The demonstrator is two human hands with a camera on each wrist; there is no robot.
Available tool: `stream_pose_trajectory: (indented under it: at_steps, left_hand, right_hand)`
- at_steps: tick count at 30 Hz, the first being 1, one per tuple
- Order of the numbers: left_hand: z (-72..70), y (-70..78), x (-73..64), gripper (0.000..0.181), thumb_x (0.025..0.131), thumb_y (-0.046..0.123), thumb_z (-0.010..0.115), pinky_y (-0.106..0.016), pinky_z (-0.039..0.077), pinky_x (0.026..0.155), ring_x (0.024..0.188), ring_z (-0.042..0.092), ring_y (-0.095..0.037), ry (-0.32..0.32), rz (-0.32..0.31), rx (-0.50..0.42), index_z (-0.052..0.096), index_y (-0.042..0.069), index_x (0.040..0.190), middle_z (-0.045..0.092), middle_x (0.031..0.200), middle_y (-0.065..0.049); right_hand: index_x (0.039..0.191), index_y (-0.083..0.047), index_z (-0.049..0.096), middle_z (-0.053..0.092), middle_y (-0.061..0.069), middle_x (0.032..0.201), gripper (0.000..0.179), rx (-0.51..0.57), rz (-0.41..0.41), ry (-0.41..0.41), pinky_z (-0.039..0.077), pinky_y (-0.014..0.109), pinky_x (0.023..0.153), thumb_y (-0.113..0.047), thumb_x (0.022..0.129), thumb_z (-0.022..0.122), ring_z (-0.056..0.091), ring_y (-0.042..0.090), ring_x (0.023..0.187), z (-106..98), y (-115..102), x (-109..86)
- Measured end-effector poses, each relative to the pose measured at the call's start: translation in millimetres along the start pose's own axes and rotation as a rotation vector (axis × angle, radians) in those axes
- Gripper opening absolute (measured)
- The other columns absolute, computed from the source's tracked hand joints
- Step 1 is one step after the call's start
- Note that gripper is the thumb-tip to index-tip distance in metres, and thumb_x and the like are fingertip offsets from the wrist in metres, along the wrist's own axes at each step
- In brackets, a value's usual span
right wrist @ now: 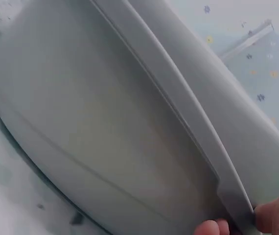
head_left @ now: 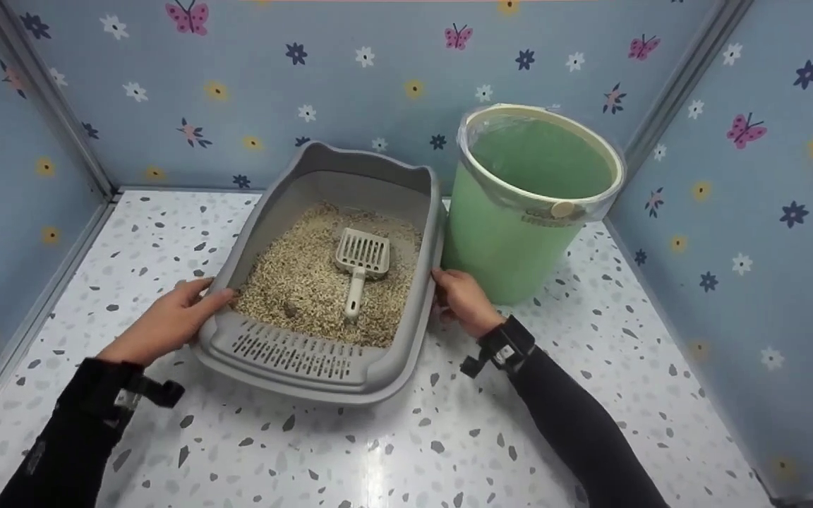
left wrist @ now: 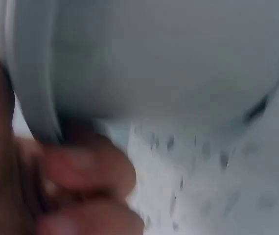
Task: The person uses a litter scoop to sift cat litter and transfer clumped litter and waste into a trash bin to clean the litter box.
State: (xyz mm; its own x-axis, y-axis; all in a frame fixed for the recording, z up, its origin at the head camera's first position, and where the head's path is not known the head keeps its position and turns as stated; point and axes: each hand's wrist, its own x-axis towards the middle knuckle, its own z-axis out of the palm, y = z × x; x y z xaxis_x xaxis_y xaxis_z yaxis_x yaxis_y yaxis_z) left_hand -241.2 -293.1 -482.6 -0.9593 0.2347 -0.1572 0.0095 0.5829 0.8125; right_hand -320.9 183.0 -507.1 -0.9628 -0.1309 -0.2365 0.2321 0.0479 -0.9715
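Note:
A grey litter box (head_left: 364,185) stands at an angle between both hands in the head view. Its left rim is gripped by my left hand (head_left: 173,319), thumb over the edge. In the left wrist view the fingers (left wrist: 90,169) curl under that rim. My right hand (head_left: 466,303) pinches the right rim, and part of its thumb (right wrist: 276,215) shows in the right wrist view. Inside, a beige slotted litter scoop (head_left: 355,291) lies on tan litter (head_left: 293,268), beside a small dark clump (head_left: 290,309). Whether the box is slightly raised, I cannot tell.
A green trash bin (head_left: 498,247) with a clear liner stands close to the box's right side. Blue panels (head_left: 378,77) with flowers and butterflies enclose the back and sides. The floor (head_left: 293,458) is white with grey speckles.

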Motion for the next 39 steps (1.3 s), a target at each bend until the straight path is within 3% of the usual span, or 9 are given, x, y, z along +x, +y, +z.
stream_pose_trajectory:
  at_steps: [3, 6, 10, 16, 19, 23, 26, 33, 39]
  left_hand:
    - [16.3, 8.2, -24.3, 0.099, 0.115, 0.067, 0.043, -0.07, 0.051, 0.108, 0.126, 0.063, -0.052, 0.066, -0.042, 0.035, 0.019, -0.012, 0.17, 0.06, 0.143, -0.038]
    - [33.2, 14.5, -38.0, 0.095, 0.115, 0.069, 0.039, -0.058, 0.058, 0.095, 0.115, 0.067, -0.044, 0.128, -0.068, 0.041, 0.032, -0.011, 0.165, 0.068, 0.129, -0.028]
    - [40.0, 15.6, -33.4, 0.084, 0.116, 0.069, 0.036, -0.04, 0.054, 0.086, 0.101, 0.067, -0.027, 0.184, -0.071, 0.025, 0.046, -0.006, 0.152, 0.071, 0.115, -0.015]
    - [0.1, -14.3, -11.6, 0.089, 0.116, 0.069, 0.033, -0.051, 0.055, 0.088, 0.097, 0.068, -0.034, 0.222, -0.074, 0.035, 0.043, -0.008, 0.16, 0.069, 0.112, -0.02]
    - [-25.2, -29.8, -0.6, 0.09, 0.118, 0.064, 0.03, -0.067, 0.048, 0.106, 0.121, 0.062, -0.053, 0.239, -0.05, 0.048, 0.029, -0.012, 0.168, 0.06, 0.135, -0.038]
    - [-40.1, -36.2, 7.0, 0.094, 0.117, 0.066, 0.026, -0.055, 0.059, 0.087, 0.104, 0.065, -0.049, 0.241, -0.063, 0.061, 0.033, -0.014, 0.165, 0.058, 0.13, -0.04]
    - [-30.5, -30.6, -1.4, 0.096, 0.115, 0.072, 0.021, -0.041, 0.051, 0.06, 0.076, 0.059, -0.031, 0.263, -0.117, 0.069, 0.047, -0.014, 0.151, 0.061, 0.102, -0.023]
    - [19.3, -12.6, -32.5, 0.078, 0.119, 0.059, 0.028, -0.067, 0.049, 0.101, 0.121, 0.06, -0.05, 0.396, -0.133, 0.001, 0.042, -0.01, 0.152, 0.06, 0.123, -0.031]
    - [9.3, -21.1, -22.9, 0.073, 0.118, 0.06, 0.033, -0.037, 0.051, 0.063, 0.076, 0.059, -0.023, 0.402, -0.11, -0.078, 0.045, -0.004, 0.152, 0.061, 0.094, -0.014]
  right_hand:
    - [0.085, -0.012, 0.056, 0.051, -0.003, 0.066, 0.037, 0.067, -0.014, 0.024, 0.04, 0.025, 0.05, -0.032, 0.116, 0.059, 0.049, 0.011, 0.057, -1.6, -2.6, 15.0]
    - [0.083, -0.013, 0.053, 0.049, -0.003, 0.067, 0.038, 0.139, -0.03, 0.036, 0.036, 0.023, 0.049, -0.029, 0.117, 0.056, 0.045, 0.01, 0.055, -3.0, -4.6, 23.3]
    - [0.086, -0.012, 0.05, 0.048, -0.002, 0.071, 0.036, 0.21, -0.023, 0.031, 0.033, 0.023, 0.048, -0.027, 0.119, 0.052, 0.044, 0.011, 0.057, -1.9, -2.8, 20.6]
    - [0.098, -0.01, 0.055, 0.057, 0.002, 0.08, 0.027, 0.253, -0.009, -0.109, 0.039, 0.022, 0.048, -0.027, 0.119, 0.053, 0.048, 0.011, 0.059, 18.8, 6.6, -2.5]
    - [0.106, -0.01, 0.06, 0.065, 0.004, 0.086, 0.023, 0.198, -0.002, -0.194, 0.043, 0.023, 0.051, -0.028, 0.119, 0.054, 0.057, 0.013, 0.065, 30.9, 11.0, -16.6]
    - [0.106, -0.01, 0.066, 0.069, 0.004, 0.09, 0.027, 0.137, 0.008, -0.224, 0.046, 0.024, 0.054, -0.032, 0.118, 0.056, 0.063, 0.015, 0.073, 30.5, 12.7, -20.9]
    - [0.099, -0.011, 0.067, 0.068, 0.005, 0.088, 0.034, 0.175, 0.007, -0.151, 0.045, 0.024, 0.053, -0.037, 0.118, 0.057, 0.062, 0.015, 0.07, 18.7, 10.0, -10.2]
    - [0.093, -0.011, 0.062, 0.062, 0.003, 0.083, 0.035, 0.261, -0.043, -0.028, 0.041, 0.022, 0.051, -0.033, 0.119, 0.055, 0.054, 0.013, 0.064, 0.1, 3.2, 14.7]
    - [0.097, -0.012, 0.057, 0.057, 0.0, 0.083, 0.028, 0.288, -0.021, -0.057, 0.04, 0.022, 0.051, -0.029, 0.119, 0.053, 0.05, 0.011, 0.064, 4.9, 10.2, -3.1]
